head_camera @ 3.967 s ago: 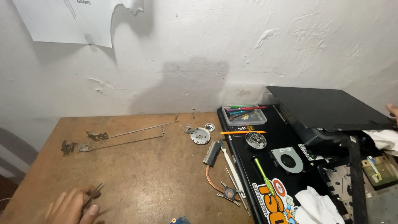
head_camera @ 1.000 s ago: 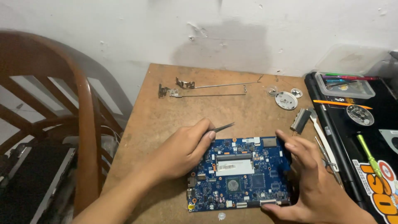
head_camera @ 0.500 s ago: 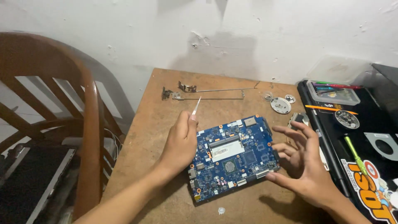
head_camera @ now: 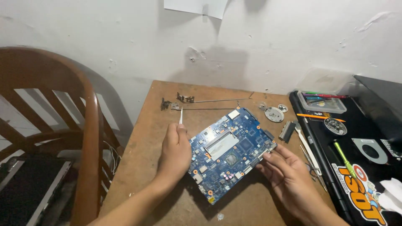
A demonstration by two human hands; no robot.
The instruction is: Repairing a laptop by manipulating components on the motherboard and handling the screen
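Blue circuit board [head_camera: 229, 152] lying tilted on wooden table [head_camera: 146, 167], approx. centre of tabletop, long axis running from lower left to upper right. Silver rectangular slot and dark square chip visible on top face.

Left hand [head_camera: 175, 152] at board's left edge, palm side resting against it; thumb and forefinger pressed together, pinching a thin pale tool [head_camera: 181, 116] that points up and away from board. Remaining fingers curled under; exact contact w/ board edge hard to judge.

Right hand [head_camera: 289, 171] at board's right edge, fingers slightly spread, fingertips [head_camera: 268, 155] touching the edge near lower right corner. Nothing pinched; whether thumb sits under board cannot be told.

Behind board, near wall: two metal hinge brackets w/ long rods [head_camera: 197, 101], lying roughly parallel, apart from board. Right of board's far corner: round silver disc [head_camera: 274, 114] and smaller round part [head_camera: 282, 108], close together. Dark connector block [head_camera: 287, 131] just beside board's right side.

Far right: black laptop shell [head_camera: 368, 167] carrying sticker, green-handled screwdriver [head_camera: 345, 159], orange-handled tool [head_camera: 320, 117], grey fan bracket [head_camera: 370, 150], clear plastic box of coloured pens [head_camera: 321, 102]. White cloth [head_camera: 391, 199] at lower right corner.

Left of table: wooden chair [head_camera: 86, 138] w/ curved backrest, close against table edge. White paper sheet [head_camera: 197, 6] on wall above.
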